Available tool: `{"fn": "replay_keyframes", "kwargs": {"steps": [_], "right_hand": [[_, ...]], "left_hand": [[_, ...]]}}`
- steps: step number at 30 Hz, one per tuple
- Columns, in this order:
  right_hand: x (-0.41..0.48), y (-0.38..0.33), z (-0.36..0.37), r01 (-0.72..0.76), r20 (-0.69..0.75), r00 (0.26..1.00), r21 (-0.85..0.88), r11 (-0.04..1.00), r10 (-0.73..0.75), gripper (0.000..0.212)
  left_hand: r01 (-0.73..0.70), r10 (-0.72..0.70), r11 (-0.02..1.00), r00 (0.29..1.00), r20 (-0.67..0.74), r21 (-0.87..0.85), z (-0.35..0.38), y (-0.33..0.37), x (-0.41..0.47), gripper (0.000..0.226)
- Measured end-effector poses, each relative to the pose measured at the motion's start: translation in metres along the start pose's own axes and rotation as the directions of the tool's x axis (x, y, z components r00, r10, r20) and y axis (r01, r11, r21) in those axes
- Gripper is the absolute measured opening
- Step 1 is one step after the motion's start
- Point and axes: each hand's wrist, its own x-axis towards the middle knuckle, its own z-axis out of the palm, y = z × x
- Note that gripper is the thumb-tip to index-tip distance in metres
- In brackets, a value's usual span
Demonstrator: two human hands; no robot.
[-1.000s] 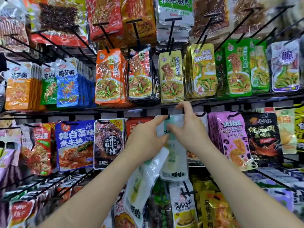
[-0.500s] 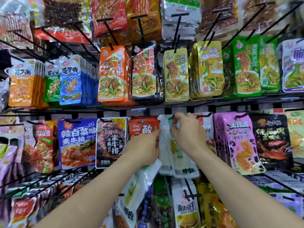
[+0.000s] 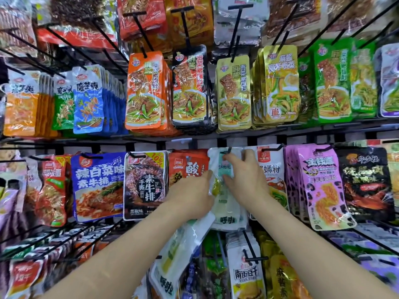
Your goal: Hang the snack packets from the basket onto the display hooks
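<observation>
Packet (image 3: pixel 228 209): white, translucent, green label strip, yellow-green contents, hanging on the hook (image 3: pixel 227 150) at my 12 o'clock. My right grip (image 3: pixel 246 182) pinches its top just under the hook; my left grip (image 3: pixel 192 197), at its 9 o'clock edge, clutches spare packets (image 3: pixel 183 244) drooping toward 6 o'clock.

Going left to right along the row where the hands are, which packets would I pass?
Red packet, blue packet, black steak packet, orange-red packet, clear packet being hung, white packet, pink packet, black lobster packet.

Forearms (image 3: pixel 121 257) bare to frame edge; left hand (image 3: pixel 192 197), right hand (image 3: pixel 246 180) bare.
</observation>
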Motion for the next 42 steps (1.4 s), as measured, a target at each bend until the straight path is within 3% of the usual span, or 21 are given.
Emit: {"fn": "replay_keyframes", "kwargs": {"steps": [5, 9, 15, 21, 24, 25, 27, 30, 31, 33, 35, 39, 42], "right_hand": [[-0.018, 0.007, -0.004, 0.094, -0.127, 0.986, -0.142, 0.985, -0.112, 0.051], [-0.026, 0.012, -0.001, 0.124, 0.115, 0.988, -0.174, 0.977, -0.105, 0.064], [-0.023, 0.016, -0.004, 0.119, 0.148, 0.985, -0.212, 0.970, -0.089, 0.073], [-0.026, 0.021, -0.005, 0.040, 0.234, 0.972, -0.097, 0.994, -0.017, 0.069], [-0.028, 0.024, -0.008, -0.103, 0.307, 0.950, 0.125, 0.987, 0.060, 0.051], [-0.028, 0.024, -0.011, -0.178, 0.319, 0.943, 0.259, 0.949, 0.090, 0.039], [-0.033, 0.022, -0.026, -0.344, 0.367, 0.918, 0.540, 0.768, 0.153, 0.021], [-0.051, 0.012, -0.052, -0.483, 0.559, 0.829, 0.722, 0.495, -0.005, 0.037], [-0.059, 0.005, -0.057, -0.489, 0.584, 0.807, 0.744, 0.454, -0.087, 0.042], [-0.069, -0.010, -0.057, -0.443, 0.542, 0.829, 0.787, 0.430, -0.136, 0.040], [-0.072, -0.019, -0.052, -0.369, 0.427, 0.903, 0.825, 0.427, -0.043, 0.032], [-0.067, -0.016, -0.054, -0.265, 0.252, 0.964, 0.899, 0.348, 0.084, 0.027], [-0.061, -0.013, -0.060, -0.166, 0.136, 0.985, 0.900, 0.403, 0.103, 0.030]], "left_hand": [[-0.007, 0.006, 0.999, 1.000, -0.011, -0.032, 0.004, 0.000, 0.002, 0.038], [-0.043, 0.047, 0.998, 0.993, 0.111, -0.039, 0.009, -0.002, 0.002, 0.030], [-0.092, 0.102, 0.993, 0.981, 0.168, -0.068, 0.012, 0.006, 0.002, 0.032], [-0.063, 0.097, 0.971, 0.985, 0.140, -0.232, 0.017, 0.007, 0.001, 0.025], [-0.054, 0.095, 0.959, 0.986, 0.138, -0.278, 0.014, 0.005, -0.002, 0.019], [-0.074, 0.104, 0.965, 0.989, 0.107, -0.253, 0.010, 0.005, -0.004, 0.015], [-0.094, 0.093, 0.972, 0.996, -0.017, -0.216, 0.000, 0.005, -0.010, 0.011], [-0.062, -0.002, 0.960, 0.974, -0.228, -0.273, -0.016, 0.006, -0.021, 0.020], [-0.059, -0.028, 0.957, 0.955, -0.294, -0.283, -0.020, 0.008, -0.025, 0.025], [-0.076, -0.067, 0.940, 0.915, -0.399, -0.333, -0.026, 0.012, -0.031, 0.033], [-0.133, -0.103, 0.847, 0.909, -0.404, -0.514, -0.031, 0.015, -0.034, 0.036], [-0.194, -0.073, 0.431, 0.966, -0.249, -0.881, -0.042, 0.006, -0.045, 0.014], [-0.216, -0.114, 0.403, 0.952, -0.283, -0.889, -0.040, 0.003, -0.048, 0.018]]}}
